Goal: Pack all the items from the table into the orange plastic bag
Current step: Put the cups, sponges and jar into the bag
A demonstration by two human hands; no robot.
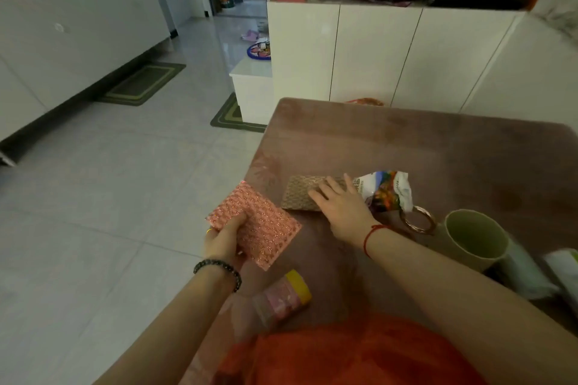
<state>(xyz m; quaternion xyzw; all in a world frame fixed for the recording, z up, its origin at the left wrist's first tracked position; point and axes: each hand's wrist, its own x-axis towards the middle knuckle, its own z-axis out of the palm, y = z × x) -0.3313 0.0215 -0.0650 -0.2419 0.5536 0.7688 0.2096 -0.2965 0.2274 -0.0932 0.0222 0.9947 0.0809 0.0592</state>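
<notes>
The left hand (223, 241) pinches the pink scrub pad (259, 225) at 9 o'clock. The right hand (341, 206), fingers straight, presses the brown pad (297, 194) flat on the surface (438, 150). The orange bag (359, 353) lies at 6 o'clock. The thin brown pad may slip from flat fingers.

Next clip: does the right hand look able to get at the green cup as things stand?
Probably yes. The right hand lies flat on the brown pad, gripping nothing, and the green cup stands uncovered beside that forearm.

On the desk (406, 141) a scouring pad (297, 194) lies left of a snack packet (387, 194), a cup (469, 237) further right, a jar (281, 297) nearer; a second pad (266, 228) at its left edge.
</notes>
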